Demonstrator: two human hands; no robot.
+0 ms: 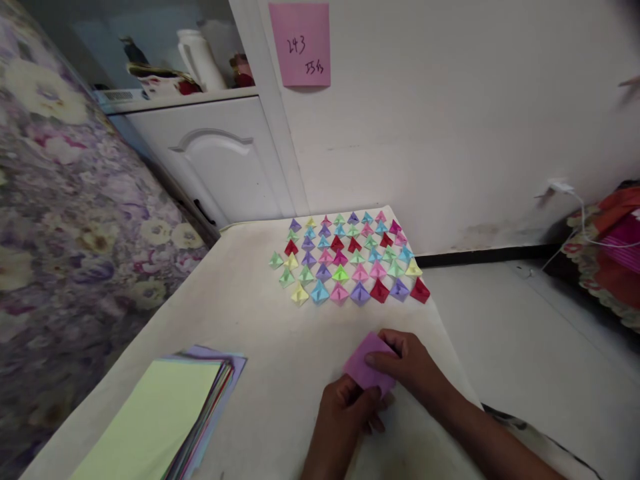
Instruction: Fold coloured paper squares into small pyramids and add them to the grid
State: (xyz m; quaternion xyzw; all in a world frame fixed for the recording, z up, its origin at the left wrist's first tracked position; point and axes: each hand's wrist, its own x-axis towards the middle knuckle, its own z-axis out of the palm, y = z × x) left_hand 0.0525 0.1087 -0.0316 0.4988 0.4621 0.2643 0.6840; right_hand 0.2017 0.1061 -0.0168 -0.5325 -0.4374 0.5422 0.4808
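A small folded piece of pink paper (369, 363) is held between both hands above the near right part of the table. My left hand (350, 408) pinches its lower corner, thumb on top and fingers beneath. My right hand (407, 360) grips the upper right edge, its thumb lying across the face of the paper. Beyond the hands, rows of small folded paper pieces (340, 273) in purple, red, green, blue, yellow and pink stand on the tabletop.
A stack of coloured paper sheets (155, 407), pale yellow-green on top, lies at the near left of the cream-covered table (235, 300). A floral curtain (95, 200) hangs at the left. A pink note (301, 47) is on the wall. Floor (490, 313) lies past the right edge.
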